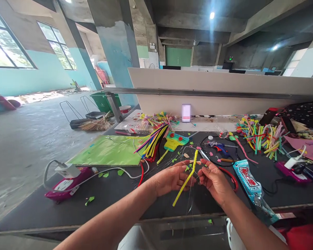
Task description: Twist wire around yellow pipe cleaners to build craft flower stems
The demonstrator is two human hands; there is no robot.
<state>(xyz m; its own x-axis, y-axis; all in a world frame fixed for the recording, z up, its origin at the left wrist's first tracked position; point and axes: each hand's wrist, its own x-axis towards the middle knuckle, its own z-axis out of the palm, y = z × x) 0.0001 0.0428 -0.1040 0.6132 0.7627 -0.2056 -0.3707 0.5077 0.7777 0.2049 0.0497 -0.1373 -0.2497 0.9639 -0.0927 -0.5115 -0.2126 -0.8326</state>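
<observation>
A yellow fuzzy pipe cleaner (183,190), bent near its thicker wrapped upper end, slants across in front of my left hand (170,178). The fingers of that hand curl behind it and appear to grip it near the bend. Close by on the right, my right hand (216,181) has its thumb and fingertips pinched together; what is between them is too thin to make out. Fine clear strands hang below the two hands. Scissors (205,156) lie just beyond them. A yellow and blue pipe-cleaner piece with red flowers (175,140) rests farther back.
Bundles of pipe cleaners (155,143) lie behind a green sheet (109,151). A heap of colourful stems (261,137) sits at the right. Around are a blue glue gun (221,149), a blue packet (250,184), a lit phone (186,113), and power strips (70,184) with cables.
</observation>
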